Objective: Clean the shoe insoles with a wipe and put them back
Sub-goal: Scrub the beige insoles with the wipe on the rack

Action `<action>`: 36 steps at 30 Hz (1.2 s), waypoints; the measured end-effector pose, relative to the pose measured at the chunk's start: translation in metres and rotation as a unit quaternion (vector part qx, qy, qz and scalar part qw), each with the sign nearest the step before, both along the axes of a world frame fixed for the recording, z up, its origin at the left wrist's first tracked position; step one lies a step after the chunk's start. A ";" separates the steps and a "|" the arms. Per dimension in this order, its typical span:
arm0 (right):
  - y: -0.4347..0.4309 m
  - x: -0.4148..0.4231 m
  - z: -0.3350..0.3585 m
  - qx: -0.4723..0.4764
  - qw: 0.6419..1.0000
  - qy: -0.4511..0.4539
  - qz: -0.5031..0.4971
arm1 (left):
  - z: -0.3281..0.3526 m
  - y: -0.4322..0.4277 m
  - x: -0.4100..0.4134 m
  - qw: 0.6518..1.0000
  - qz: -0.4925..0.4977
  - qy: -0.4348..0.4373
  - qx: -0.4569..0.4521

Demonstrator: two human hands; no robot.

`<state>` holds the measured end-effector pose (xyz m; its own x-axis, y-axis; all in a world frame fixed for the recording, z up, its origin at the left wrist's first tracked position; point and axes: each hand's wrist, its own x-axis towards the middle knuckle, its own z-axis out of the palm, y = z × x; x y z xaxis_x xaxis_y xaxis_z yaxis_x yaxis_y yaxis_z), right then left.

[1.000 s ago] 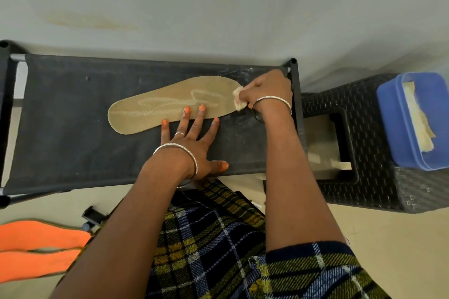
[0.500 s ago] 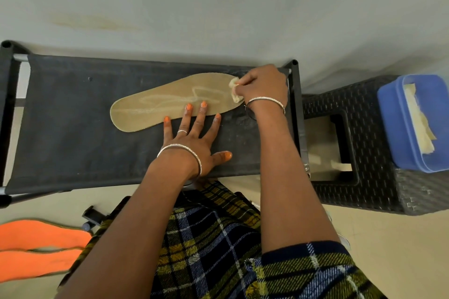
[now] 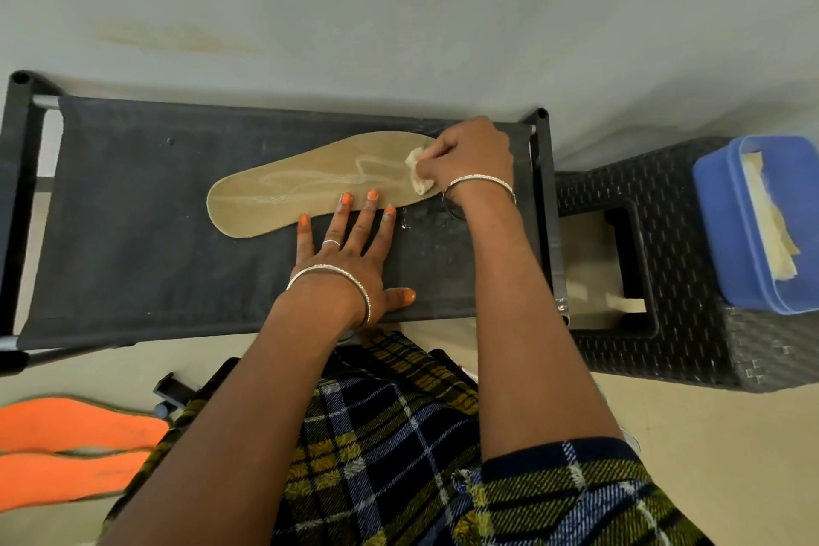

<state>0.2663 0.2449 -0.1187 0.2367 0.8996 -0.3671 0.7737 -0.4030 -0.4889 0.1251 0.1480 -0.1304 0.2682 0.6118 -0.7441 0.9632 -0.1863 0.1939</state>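
Note:
A tan insole [image 3: 288,191] lies flat on the black fabric shelf [image 3: 133,244], long side left to right, with pale wet streaks along its middle. My left hand [image 3: 345,253] lies flat with spread fingers, fingertips pressing the insole's near edge. My right hand [image 3: 469,155] pinches a crumpled pale wipe [image 3: 417,176] and holds it against the insole's right end.
Two orange insoles [image 3: 66,452] lie on the floor at lower left. A dark woven stool [image 3: 656,279] stands to the right, carrying a blue tub [image 3: 735,226] with pale wipes [image 3: 771,231] inside. A white wall runs behind the shelf.
My right hand with the wipe has shifted slightly along the insole's right end. The left hand stays pressed in place.

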 end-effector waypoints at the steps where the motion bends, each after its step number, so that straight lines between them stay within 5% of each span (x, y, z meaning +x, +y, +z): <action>1: -0.001 -0.002 0.000 -0.036 0.999 0.010 0.024 | 0.000 0.000 0.001 1.000 0.001 0.001 -0.001; 3: -0.003 -0.005 0.000 -0.065 0.997 0.022 0.043 | 0.001 0.001 0.002 1.000 0.002 0.002 -0.004; 9: -0.001 -0.002 0.000 0.048 0.998 0.002 -0.050 | 0.001 0.000 0.000 1.000 0.002 0.000 -0.004; 15: -0.001 -0.004 0.001 -0.090 0.994 0.028 0.062 | 0.001 0.001 -0.001 1.000 0.001 -0.002 -0.008; 23: 0.001 0.004 -0.001 0.060 0.995 -0.016 -0.072 | 0.000 -0.002 -0.004 1.000 0.005 0.003 0.011; 29: -0.002 -0.007 0.000 -0.076 0.991 0.019 0.111 | -0.001 -0.002 -0.003 1.000 0.011 0.011 0.008; 36: -0.002 0.009 -0.005 0.056 0.998 0.031 -0.028 | -0.002 -0.001 -0.008 1.000 0.004 0.007 0.011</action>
